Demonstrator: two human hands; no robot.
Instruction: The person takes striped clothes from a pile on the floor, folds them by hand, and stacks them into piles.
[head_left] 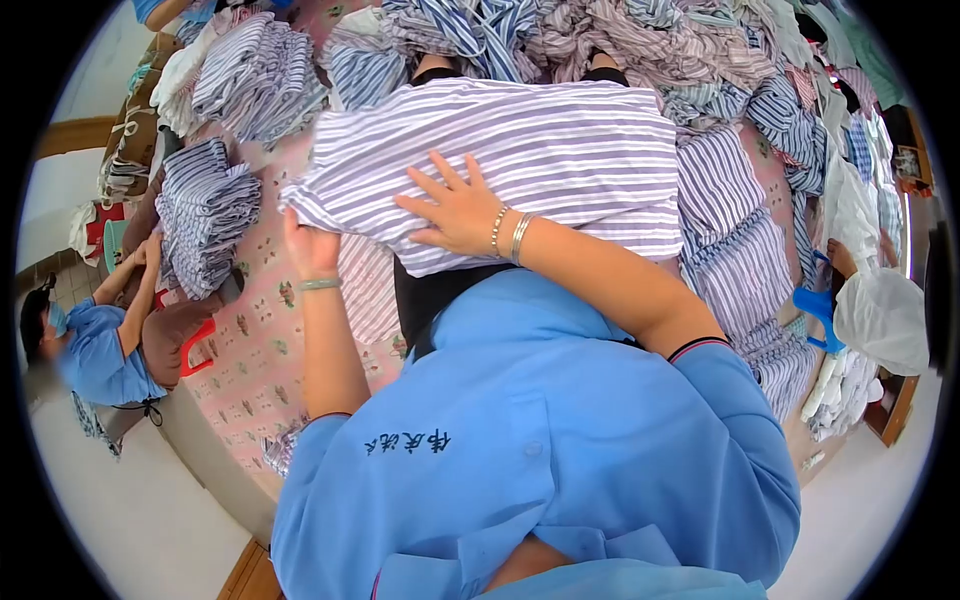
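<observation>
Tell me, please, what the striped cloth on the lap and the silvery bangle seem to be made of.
Striped cloth: matte fabric, perhaps cotton or a blend, judging by its soft creases. Silvery bangle: probably polished metal, given its bright glints.

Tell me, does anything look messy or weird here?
Yes: the striped clothes at the top lie in a tangled heap, while the piles on the left are folded. I see no spills.

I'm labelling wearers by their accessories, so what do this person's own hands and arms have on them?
Both hands are gloveless. The left hand has a pale green bangle at the wrist; the right hand has a beaded bracelet and a silvery bangle. The short blue sleeves have dark, red-lined edging.
</observation>
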